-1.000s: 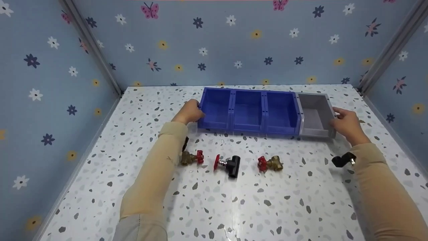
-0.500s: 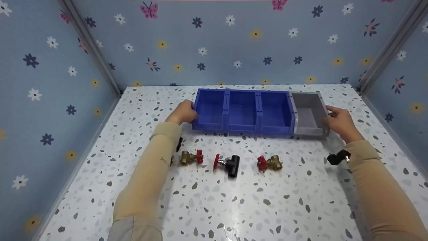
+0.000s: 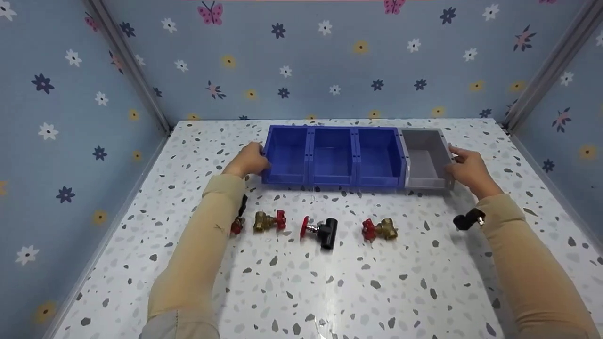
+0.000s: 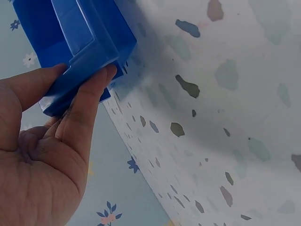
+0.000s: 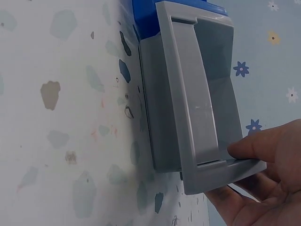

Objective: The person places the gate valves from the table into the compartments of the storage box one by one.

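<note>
At the ends of a joined row of bins, both grips are at work: the left grip (image 3: 247,160) pinches the outer wall of the leftmost blue bin (image 3: 287,155), thumb inside and fingers outside, while the right grip (image 3: 471,172) holds the grey bin (image 3: 426,160) likewise by its outer side. Between them sit the other two blue bins (image 3: 333,160). The whole row, toward the back of the table (image 3: 353,292), has slid leftward over the past second, and both hands have gone with it. From overhead, some fingers disappear behind the bin walls; each wrist view cuts off the far part of the row. Nearer the person lie a brass valve (image 3: 264,221), half covered by the left sleeve (image 3: 195,256) a second ago and now uncovered, a black tee valve (image 3: 327,233) and a second brass valve (image 3: 387,229). Something red (image 3: 237,226) peeks past that sleeve, perhaps another valve handle.
</note>
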`<state>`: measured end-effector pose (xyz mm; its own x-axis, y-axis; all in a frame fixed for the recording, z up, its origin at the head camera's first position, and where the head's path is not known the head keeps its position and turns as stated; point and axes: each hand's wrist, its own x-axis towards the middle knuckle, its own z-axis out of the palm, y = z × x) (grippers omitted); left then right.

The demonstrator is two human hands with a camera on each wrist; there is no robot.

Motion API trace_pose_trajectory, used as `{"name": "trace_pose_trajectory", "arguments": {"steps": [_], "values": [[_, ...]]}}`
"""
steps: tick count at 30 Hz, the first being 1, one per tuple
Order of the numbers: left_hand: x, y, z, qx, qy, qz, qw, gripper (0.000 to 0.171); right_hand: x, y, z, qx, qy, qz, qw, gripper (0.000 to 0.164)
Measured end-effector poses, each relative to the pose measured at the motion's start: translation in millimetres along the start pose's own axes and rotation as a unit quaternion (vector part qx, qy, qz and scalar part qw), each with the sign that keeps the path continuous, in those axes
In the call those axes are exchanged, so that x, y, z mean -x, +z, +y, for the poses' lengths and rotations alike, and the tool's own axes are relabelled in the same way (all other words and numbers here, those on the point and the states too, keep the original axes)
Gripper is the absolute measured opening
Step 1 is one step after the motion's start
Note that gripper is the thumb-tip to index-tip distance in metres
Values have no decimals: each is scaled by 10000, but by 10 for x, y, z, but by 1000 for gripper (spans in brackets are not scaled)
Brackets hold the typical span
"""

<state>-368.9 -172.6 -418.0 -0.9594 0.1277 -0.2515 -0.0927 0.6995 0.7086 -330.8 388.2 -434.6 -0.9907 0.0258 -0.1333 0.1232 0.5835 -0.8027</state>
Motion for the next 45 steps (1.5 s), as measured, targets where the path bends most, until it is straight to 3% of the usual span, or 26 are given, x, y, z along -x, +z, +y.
{"name": "trace_pose_trajectory", "arguments": {"steps": [8,21,34,41,45], "values": [[68,-92,-104,-85,100,-44,9999,42,-59,105,-95,195,133,-5,9997,75],[122,-202,-224,-354,57,-51,9993,43,-146,214,-194,162,-93,-184,9997,75],[105,-254,-236,38,-89,-159,9998,51,-166,243,-237,163,49,-206,9996,77],[116,-300,-248,296,-75,-362,9989,57,-124,201,-276,492,-228,-415,9977,79],[136,-333,-259,431,-57,-482,9979,57,-65,191,-373,686,-403,-216,9966,85]]}}
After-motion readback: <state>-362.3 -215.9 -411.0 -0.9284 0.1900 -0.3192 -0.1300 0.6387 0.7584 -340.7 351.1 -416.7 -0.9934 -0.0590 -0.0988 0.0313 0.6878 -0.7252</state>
